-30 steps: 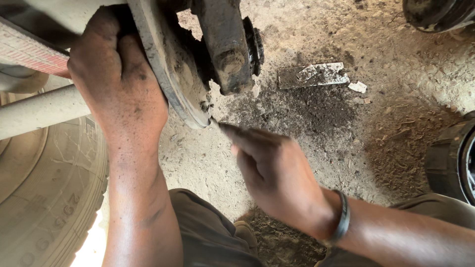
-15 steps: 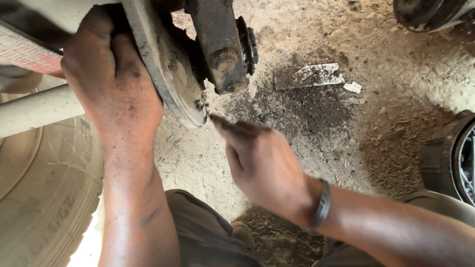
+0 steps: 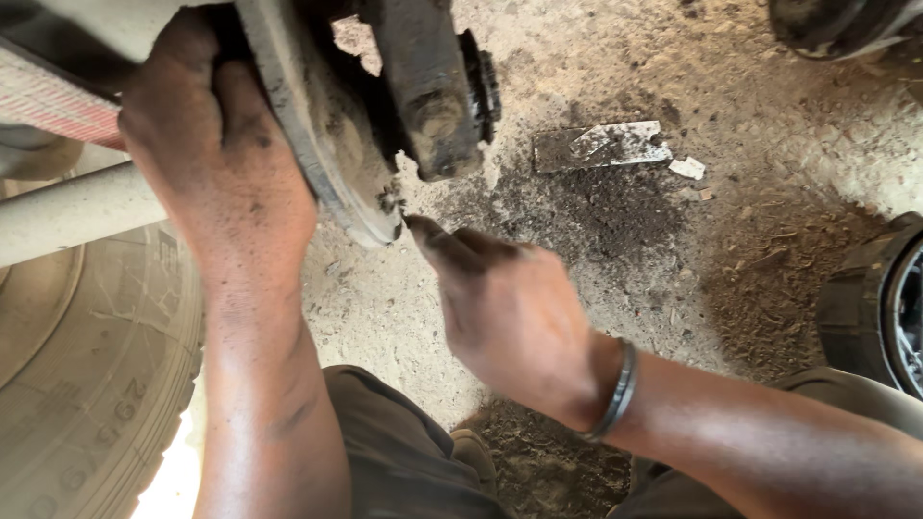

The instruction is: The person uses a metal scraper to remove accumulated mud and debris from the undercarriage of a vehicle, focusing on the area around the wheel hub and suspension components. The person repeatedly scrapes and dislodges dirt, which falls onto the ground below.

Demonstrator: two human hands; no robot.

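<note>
A dirty metal brake backing plate hangs from a greasy hub block at the top of the head view. My left hand grips the plate's rim from the left side. My right hand reaches up from below, its fingertips pinched at a small bolt or fitting on the plate's lower edge. Whether a small tool or part sits between those fingers is not clear. A dark bangle circles my right wrist.
A worn tyre lies at the lower left under a pale bar. A flat metal scrap rests on the oily dirt ground. Another wheel stands at the right edge, and a dark part at the top right.
My right hand has shifted left and up, bringing its fingertips against the plate's lower edge. My left hand keeps its hold on the rim.
</note>
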